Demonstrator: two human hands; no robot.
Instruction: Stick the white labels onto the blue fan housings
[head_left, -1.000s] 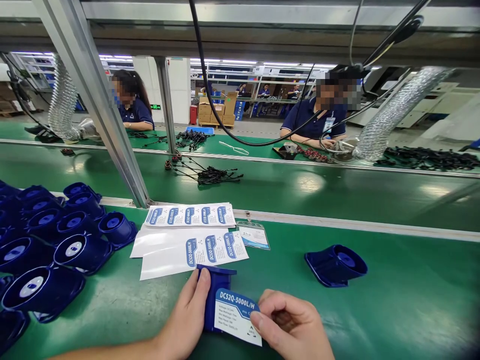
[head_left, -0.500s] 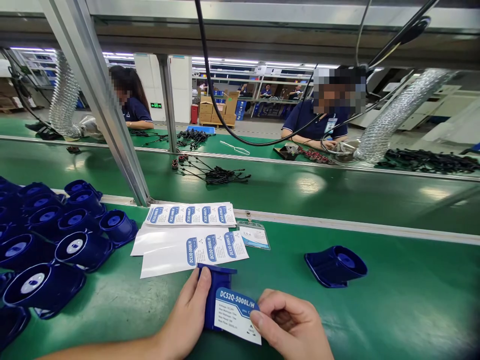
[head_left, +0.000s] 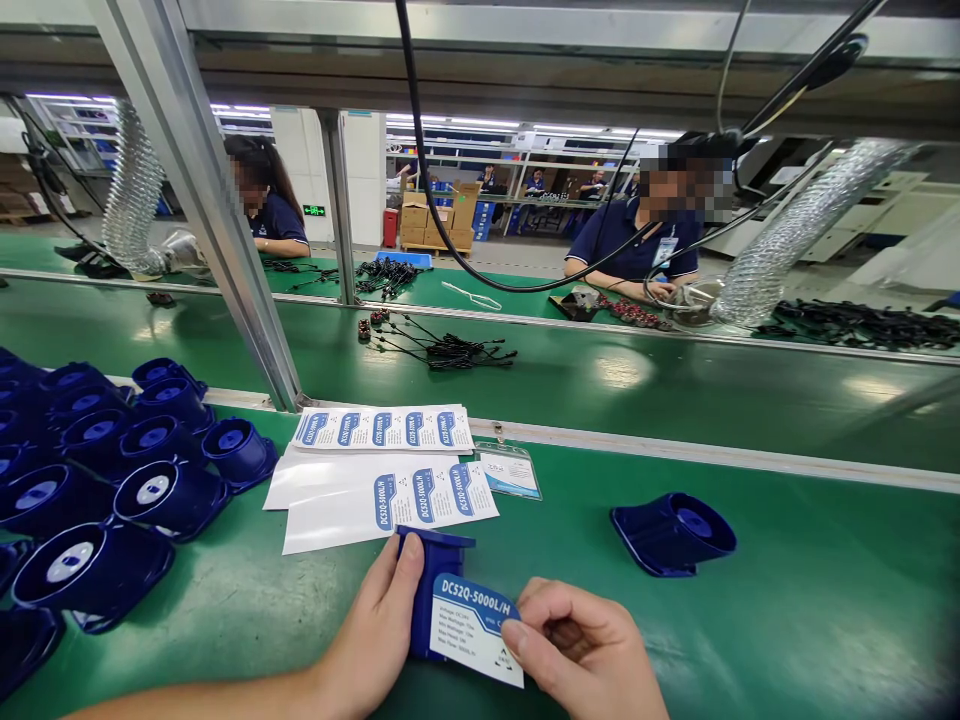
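My left hand (head_left: 375, 625) is wrapped round a blue plastic housing (head_left: 424, 590) held low over the green bench. Between the thumb and fingers of my right hand (head_left: 581, 645) is the right edge of a blue-and-white label (head_left: 472, 625) printed "DC52Q-5000L/H". The label's left part lies against the face of the housing; its right side stands off toward my fingers. Just beyond my hands lie label sheets (head_left: 337, 530), the front one with three labels at its right end. Another blue housing (head_left: 671, 535) rests on the bench to the right.
Many blue housings (head_left: 169, 500) crowd the left side. A clear badge holder (head_left: 511, 470) lies beside the sheets. Behind the bench's rail, a green conveyor carries a bundle of black cables (head_left: 465, 352). A metal post (head_left: 202, 200) rises at left. Two people sit across the line.
The cable bundle on the conveyor has shifted slightly to the right. My hands, the housing and the label hold nearly the same position.
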